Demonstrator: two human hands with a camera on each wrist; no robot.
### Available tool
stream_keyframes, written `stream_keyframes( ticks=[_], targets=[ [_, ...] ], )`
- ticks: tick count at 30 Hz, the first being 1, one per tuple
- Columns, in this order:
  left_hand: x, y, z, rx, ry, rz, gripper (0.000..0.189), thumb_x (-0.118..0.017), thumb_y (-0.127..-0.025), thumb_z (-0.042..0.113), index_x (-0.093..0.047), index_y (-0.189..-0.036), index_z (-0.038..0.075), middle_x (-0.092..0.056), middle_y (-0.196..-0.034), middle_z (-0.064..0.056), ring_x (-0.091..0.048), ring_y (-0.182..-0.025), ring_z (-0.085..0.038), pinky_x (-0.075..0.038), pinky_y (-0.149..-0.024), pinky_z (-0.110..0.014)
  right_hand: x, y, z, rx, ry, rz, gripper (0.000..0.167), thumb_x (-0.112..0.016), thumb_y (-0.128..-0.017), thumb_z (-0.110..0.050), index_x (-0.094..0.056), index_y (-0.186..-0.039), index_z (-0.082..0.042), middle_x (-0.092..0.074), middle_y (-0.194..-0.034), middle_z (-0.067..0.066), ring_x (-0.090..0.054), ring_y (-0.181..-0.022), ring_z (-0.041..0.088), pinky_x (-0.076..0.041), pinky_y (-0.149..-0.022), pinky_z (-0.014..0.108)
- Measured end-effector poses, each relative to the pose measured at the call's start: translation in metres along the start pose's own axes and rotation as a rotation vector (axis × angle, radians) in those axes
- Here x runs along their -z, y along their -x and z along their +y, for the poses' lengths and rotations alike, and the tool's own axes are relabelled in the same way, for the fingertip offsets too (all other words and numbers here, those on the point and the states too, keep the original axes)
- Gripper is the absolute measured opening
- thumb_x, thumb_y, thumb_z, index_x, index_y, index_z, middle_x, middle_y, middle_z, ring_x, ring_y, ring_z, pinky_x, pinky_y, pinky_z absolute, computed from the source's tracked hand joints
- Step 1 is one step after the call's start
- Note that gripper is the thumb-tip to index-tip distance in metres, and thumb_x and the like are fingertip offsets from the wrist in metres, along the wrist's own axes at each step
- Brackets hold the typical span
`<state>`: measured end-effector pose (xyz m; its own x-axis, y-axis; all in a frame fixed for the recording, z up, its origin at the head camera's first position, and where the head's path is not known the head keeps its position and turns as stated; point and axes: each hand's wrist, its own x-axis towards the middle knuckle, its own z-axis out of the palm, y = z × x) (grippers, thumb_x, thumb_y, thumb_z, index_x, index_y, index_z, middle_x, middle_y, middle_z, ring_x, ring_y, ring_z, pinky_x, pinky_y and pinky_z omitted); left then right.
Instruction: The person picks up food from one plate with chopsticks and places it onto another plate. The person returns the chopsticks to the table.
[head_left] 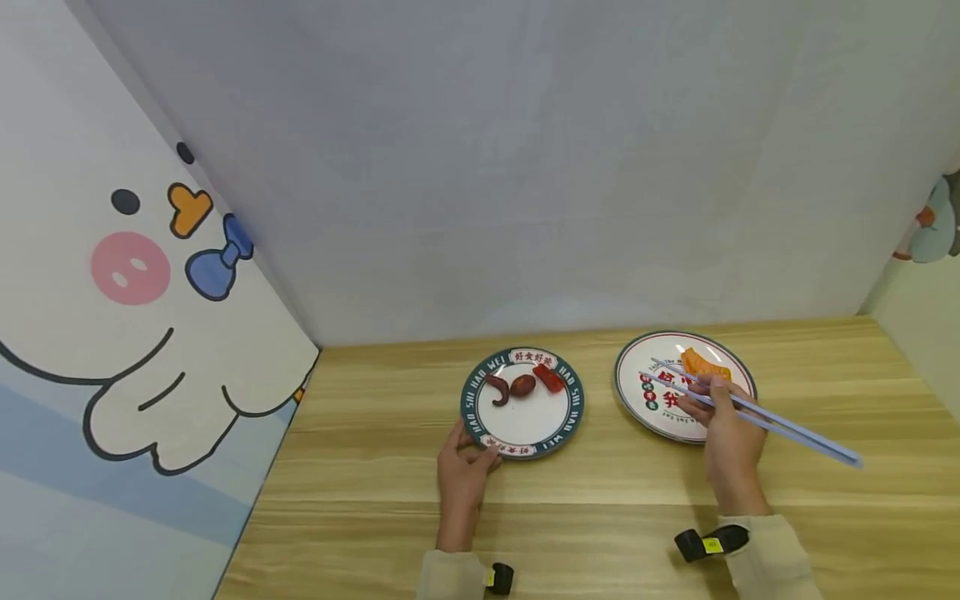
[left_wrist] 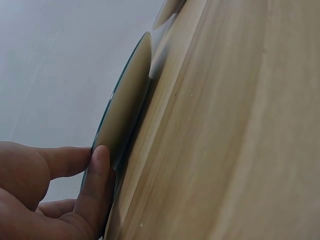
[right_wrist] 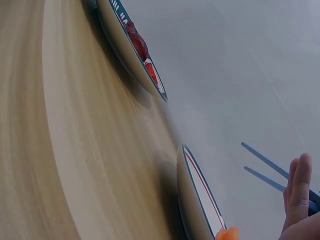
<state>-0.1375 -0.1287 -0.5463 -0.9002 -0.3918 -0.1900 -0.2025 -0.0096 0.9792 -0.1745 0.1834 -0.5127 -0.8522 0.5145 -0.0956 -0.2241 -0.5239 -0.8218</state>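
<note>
My left hand (head_left: 465, 471) pinches the near left rim of a green-rimmed plate (head_left: 525, 432), thumb on top and fingers beneath in the left wrist view. On that plate lie a curved dark-red piece (head_left: 498, 390), a brown oval piece (head_left: 522, 385) and a red piece (head_left: 549, 378). Over the right-hand plate (head_left: 637, 408), my right hand (head_left: 731, 437) holds a pair of pale blue chopsticks (head_left: 802, 433). Their tips stand slightly apart with nothing between them, above the plate's printed lettering. An orange wedge-shaped piece (head_left: 703, 365) rests toward that plate's back.
Both plates stand on a wood-grain table (head_left: 360, 475), near its back edge. A pale cloth wall (head_left: 525, 167) rises behind the table. At left is a panel (head_left: 247, 358) with cartoon drawings.
</note>
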Motion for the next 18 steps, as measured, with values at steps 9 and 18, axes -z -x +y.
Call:
stream_keyframes(
  ticks=[9, 18],
  targets=[
    [0.0, 0.0, -0.001, 0.014, 0.001, 0.002, 0.079, -0.07, -0.09, -0.016, -0.037, -0.161, -0.003, -0.051, -0.125, -0.023, -0.062, -0.08, -0.014, -0.07, -0.074, -0.026, -0.015, 0.017, 0.013, 0.011, 0.093, -0.107, 0.023, -0.054, -0.11, -0.006, -0.073, -0.102, 0.004, -0.076, -0.084, 0.006, -0.076, -0.068, 0.014, -0.07, -0.067, 0.024],
    [0.001, 0.0, 0.0, 0.01, -0.014, -0.001, 0.079, -0.071, -0.091, -0.015, -0.036, -0.161, -0.004, -0.052, -0.124, -0.022, -0.062, -0.082, -0.014, -0.07, -0.075, -0.025, -0.026, 0.025, 0.021, -0.006, 0.117, -0.156, 0.025, -0.053, -0.11, -0.007, -0.072, -0.103, 0.008, -0.077, -0.087, 0.007, -0.076, -0.067, 0.015, -0.07, -0.067, 0.025]
  ],
)
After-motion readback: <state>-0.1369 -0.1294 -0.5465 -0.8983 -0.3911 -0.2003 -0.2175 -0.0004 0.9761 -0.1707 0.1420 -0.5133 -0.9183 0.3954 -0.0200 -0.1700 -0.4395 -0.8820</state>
